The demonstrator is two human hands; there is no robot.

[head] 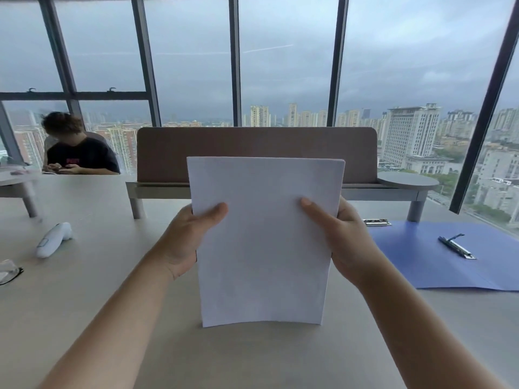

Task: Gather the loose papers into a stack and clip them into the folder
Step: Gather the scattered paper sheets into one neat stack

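A stack of white papers (pixel 264 242) stands upright in the middle of the view, its bottom edge resting on the beige table (pixel 84 290). My left hand (pixel 188 237) grips the stack's left edge, thumb on the front. My right hand (pixel 345 237) grips the right edge the same way. An open blue folder (pixel 421 256) lies flat on the table to the right, with a metal clip (pixel 456 247) on its inner face and a second metal clip (pixel 376 222) at its far left corner.
A white handheld device (pixel 53 239) lies on the table at left, with glasses (pixel 9 272) at the left edge. A brown divider panel (pixel 255 144) stands behind the papers. A person in a black shirt (pixel 78 155) sits at far left. Windows fill the background.
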